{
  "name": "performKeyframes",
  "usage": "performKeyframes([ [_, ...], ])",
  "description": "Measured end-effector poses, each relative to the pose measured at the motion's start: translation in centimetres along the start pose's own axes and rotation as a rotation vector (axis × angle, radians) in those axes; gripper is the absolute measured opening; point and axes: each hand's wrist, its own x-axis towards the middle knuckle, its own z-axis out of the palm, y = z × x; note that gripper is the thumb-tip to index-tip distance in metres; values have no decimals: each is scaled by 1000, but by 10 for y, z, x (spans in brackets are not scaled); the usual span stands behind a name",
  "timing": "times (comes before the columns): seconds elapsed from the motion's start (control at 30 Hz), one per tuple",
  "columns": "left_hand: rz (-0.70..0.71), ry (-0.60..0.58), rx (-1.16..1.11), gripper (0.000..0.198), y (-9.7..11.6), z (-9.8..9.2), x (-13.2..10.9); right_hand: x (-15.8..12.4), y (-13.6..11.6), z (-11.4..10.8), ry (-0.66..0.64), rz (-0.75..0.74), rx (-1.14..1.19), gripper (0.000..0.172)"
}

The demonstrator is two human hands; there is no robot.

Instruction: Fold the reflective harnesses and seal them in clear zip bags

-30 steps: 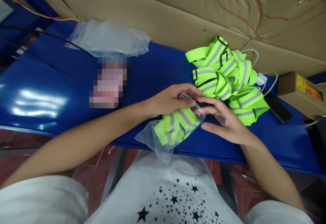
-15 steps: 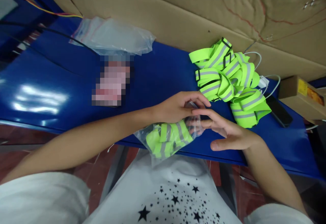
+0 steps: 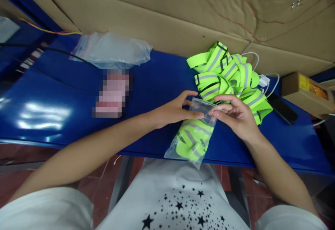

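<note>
A clear plastic zip bag (image 3: 171, 149) hangs at the front edge of the blue table, with a folded neon-yellow reflective strap (image 3: 192, 141) inside it. My left hand (image 3: 180, 109) grips the bag's left side near the top, thumb on the near face. At the upper right corner my right hand (image 3: 235, 113) pinches the bag's rim between thumb and fingers. Just beyond both hands lies a heap of loose reflective straps (image 3: 217, 71) with grey stripes and black buckles.
A stack of clear bags (image 3: 112, 48) lies at the back left, above a blurred-out pink item (image 3: 112, 92). To the right are a black phone (image 3: 284, 109), a white cable and a small cardboard box (image 3: 300, 94). A tall cardboard panel (image 3: 157, 17) stands behind the blue table (image 3: 151, 83).
The bag has turned more upright and shifted right, its top now facing away from me. My right hand has closed on the rim; its fingers were spread before.
</note>
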Motion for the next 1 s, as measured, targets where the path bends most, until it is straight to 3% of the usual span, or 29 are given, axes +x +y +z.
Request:
performKeyframes([
  [0.13, 26, 11, -88, 81, -1, 2, -3, 4, 8, -6, 107, -102, -286, 28],
  [0.2, 69, -10, -144, 81, -1, 4, -3, 7, 12, -8, 102, -81, -342, 27],
  [0.27, 103, -15, -173, 76, 1, 3, -4, 9, 14, -11, 20, -7, -272, 26],
  [0.33, 132, -8, -190, 59, 3, 2, -4, 9, 11, -13, -28, 23, -172, 24],
  [0.43, 152, -81, -237, 34, 10, 0, -6, 6, 2, -18, -12, 13, -47, 26],
  [0.5, 159, -94, -287, 28, 16, 1, -8, 3, -4, -21, -16, 51, 47, 36],
  [0.57, 179, -45, -324, 30, 19, 3, -10, 2, -7, -22, 4, 85, 129, 39],
  [0.63, 228, 5, -284, 37, 18, 6, -10, 2, -7, -21, 59, 73, 169, 32],
  [0.87, 250, 48, -142, 56, 4, 7, 0, 5, -4, -13, 257, -88, 98, 29],
  [1.0, 254, 54, -110, 49, 5, -2, 3, 5, -5, -16, 194, 47, 97, 31],
])
